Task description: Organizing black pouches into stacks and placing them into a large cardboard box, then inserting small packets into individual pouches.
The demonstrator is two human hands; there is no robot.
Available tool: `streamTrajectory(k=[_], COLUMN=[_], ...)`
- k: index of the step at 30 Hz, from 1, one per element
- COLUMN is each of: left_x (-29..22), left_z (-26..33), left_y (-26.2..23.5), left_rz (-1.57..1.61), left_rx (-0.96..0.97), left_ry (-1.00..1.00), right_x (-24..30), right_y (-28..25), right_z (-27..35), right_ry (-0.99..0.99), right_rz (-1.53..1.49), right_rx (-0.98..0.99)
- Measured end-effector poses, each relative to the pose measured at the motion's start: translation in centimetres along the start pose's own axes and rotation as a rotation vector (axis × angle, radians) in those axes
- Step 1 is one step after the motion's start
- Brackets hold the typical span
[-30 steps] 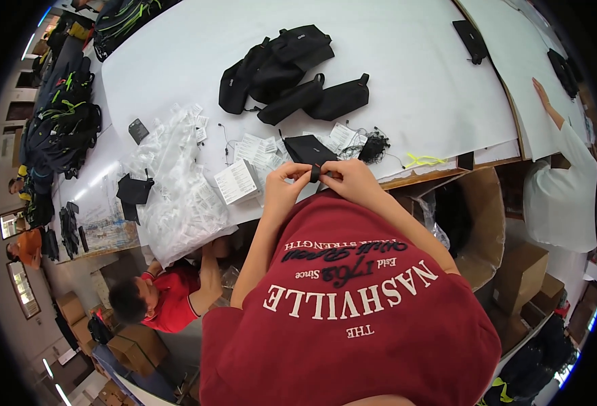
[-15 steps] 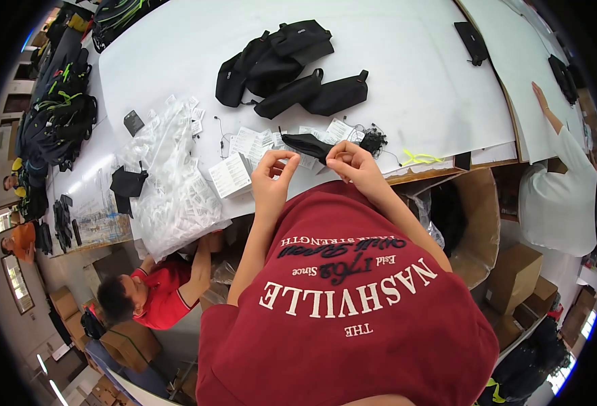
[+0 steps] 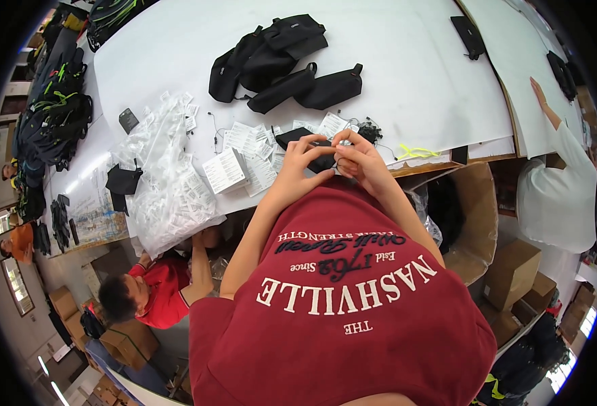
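"In the head view, where's the black pouch (image 3: 294,137)?"

"At the tabletop's (image 3: 407,74) near edge, partly behind the hands."

"Fingers?"

"Left hand (image 3: 300,170): thumb and index apart. Right hand (image 3: 367,165): bunched beside a thin dark cord (image 3: 337,163); can't tell whether they pinch it."

"Handling?"

"Probably light, soft, floppy; best held by a corner, sparing the cord."

A heap of pouches (image 3: 271,61) lies across the far middle of a counter (image 3: 407,81); at its near edge, a person's hands (image 3: 366,162) work just before another pouch (image 3: 288,137). To their left sit a stack of cards (image 3: 225,170) and, beyond it, a bulging plastic bag (image 3: 173,183). To their right, a strip (image 3: 417,152) lies along the edge.
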State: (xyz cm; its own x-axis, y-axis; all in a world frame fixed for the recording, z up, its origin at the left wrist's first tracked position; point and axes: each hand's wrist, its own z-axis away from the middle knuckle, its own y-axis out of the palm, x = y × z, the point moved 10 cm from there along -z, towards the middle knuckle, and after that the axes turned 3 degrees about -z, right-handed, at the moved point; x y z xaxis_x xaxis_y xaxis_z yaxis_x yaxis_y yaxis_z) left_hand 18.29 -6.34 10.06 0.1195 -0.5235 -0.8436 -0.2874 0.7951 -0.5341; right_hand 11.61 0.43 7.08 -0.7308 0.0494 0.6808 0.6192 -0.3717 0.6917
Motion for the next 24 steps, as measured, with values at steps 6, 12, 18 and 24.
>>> streamTrajectory(k=[6,12,18,24], left_x=[-0.6,-0.5,0.1,1.2], left_z=[-0.7,-0.2,0.5,0.3], left_y=[-0.1,-1.5,-2.1,-2.4], left_rz=[0.067,0.316,0.385,0.573], left_rx=[-0.006,-0.059,-0.124,-0.236], left_ry=[0.076,-0.095,-0.124,-0.134], right_x=[2.2,4.0,3.4,1.9], right_y=[0.7,0.5,0.5,1.4], right_z=[0.7,1.4,2.0,1.5], right_ry=[-0.054,-0.087,0.017,-0.017], right_rz=[-0.096,0.249,0.934,0.848], right_rx=[0.019,-0.076,-0.153,0.016])
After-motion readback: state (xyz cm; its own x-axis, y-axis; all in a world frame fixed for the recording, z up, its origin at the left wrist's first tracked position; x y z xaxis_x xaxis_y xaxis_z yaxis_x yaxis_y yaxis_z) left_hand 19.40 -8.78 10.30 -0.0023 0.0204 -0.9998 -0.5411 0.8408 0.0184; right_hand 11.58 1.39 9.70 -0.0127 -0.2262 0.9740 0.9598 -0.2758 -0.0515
